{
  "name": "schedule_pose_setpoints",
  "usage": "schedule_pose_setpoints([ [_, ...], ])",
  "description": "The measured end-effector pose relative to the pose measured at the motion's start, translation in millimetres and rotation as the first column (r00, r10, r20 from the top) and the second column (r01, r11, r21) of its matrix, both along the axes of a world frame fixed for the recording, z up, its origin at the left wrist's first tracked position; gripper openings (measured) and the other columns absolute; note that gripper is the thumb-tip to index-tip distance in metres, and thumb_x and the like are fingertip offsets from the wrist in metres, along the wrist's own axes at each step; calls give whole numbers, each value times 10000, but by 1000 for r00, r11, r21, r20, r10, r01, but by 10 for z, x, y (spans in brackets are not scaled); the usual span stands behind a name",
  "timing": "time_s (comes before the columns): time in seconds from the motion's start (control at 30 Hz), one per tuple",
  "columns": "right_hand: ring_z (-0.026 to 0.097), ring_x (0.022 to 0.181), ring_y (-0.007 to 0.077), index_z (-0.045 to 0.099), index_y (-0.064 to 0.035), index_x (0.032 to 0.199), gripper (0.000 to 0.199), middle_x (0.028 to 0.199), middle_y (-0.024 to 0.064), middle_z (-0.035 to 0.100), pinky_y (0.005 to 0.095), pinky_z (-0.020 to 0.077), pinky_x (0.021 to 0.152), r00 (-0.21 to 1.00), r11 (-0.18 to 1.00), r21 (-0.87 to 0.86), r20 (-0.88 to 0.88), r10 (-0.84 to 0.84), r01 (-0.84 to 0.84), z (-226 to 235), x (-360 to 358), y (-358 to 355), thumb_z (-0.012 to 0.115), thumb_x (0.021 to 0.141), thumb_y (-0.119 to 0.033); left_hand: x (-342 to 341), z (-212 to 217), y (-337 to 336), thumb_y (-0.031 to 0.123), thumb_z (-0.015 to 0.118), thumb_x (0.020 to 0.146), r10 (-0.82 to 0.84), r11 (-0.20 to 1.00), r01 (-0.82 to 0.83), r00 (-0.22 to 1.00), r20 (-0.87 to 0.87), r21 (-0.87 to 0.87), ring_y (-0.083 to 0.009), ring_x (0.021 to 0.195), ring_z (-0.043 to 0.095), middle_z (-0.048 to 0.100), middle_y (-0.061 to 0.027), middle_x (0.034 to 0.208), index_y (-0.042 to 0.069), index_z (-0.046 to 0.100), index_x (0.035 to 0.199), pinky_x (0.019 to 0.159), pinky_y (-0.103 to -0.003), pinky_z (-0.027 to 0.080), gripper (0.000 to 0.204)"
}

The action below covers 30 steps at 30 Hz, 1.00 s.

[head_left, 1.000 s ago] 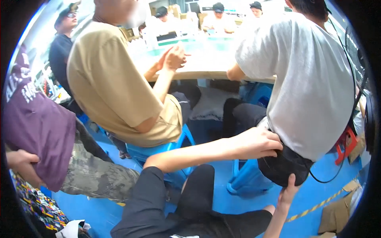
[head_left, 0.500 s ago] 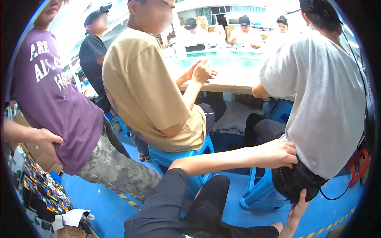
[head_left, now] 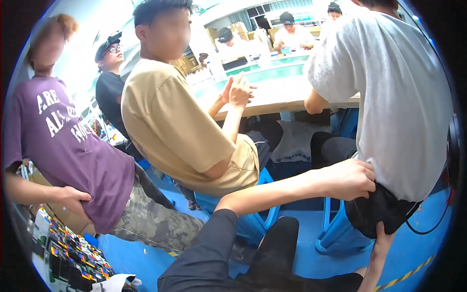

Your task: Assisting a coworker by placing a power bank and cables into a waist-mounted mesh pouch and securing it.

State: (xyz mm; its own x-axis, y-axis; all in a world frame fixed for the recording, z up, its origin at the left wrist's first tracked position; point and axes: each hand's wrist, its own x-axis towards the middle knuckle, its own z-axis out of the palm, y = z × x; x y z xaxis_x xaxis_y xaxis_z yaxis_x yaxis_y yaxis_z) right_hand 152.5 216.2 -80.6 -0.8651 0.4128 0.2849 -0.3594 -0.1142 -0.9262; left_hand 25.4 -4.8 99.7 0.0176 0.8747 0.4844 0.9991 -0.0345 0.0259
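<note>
Your left hand (head_left: 348,179) gripped the black pouch (head_left: 377,210) at a seated person's waist, your right hand (head_left: 382,243) propped it, grip unclear; its cable (head_left: 430,221) risked snagging

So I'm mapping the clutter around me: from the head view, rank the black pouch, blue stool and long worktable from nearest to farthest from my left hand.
From the left hand:
1. Black pouch, touching it, at the seated person's waist.
2. Blue stool, just below.
3. Worktable, far beyond.

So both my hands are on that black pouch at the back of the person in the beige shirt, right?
Not quite. In the head view the left hand and right hand touch the black pouch, but it hangs on the person in the white shirt, not the beige one.
</note>
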Motion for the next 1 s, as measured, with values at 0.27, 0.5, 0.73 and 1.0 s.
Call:
schedule_pose_setpoints([
  [0.27,474,1265,241,357,24,1438,574,1400,128,482,368,329,1101,1000,988,-156,5,-17,18,-185,-76,-34,605,927,-58,-82,-274,24,112,740,716,-52,972,-6,969,240,235,-302,870,600,634,-112,842,16,693,905,794,-400,506,217],
  [0.5,461,1285,250,347,27,1442,616,1419,140,464,385,334,1108,999,996,-81,14,-30,31,-249,-6,44,638,914,-101,-56,-186,-7,141,755,705,-15,992,9,999,41,128,-286,882,592,607,-94,826,27,664,871,792,-405,494,221],
  [0.73,438,1321,285,316,-60,1485,721,1474,112,415,428,345,1126,995,856,-510,11,103,-83,-567,61,196,682,902,-274,231,-564,-56,153,669,858,6,753,-303,891,454,584,-379,1294,422,464,-211,1358,16,527,1291,1086,-438,343,476],
  [1.0,441,1321,284,281,-95,1502,755,1489,96,397,449,349,1125,995,938,-333,-59,78,-93,-804,-8,205,675,902,-327,269,-1153,473,417,283,1025,690,141,-986,163,-705,-90,-365,1453,236,293,-235,1536,-66,274,1475,1184,-415,160,661],
])
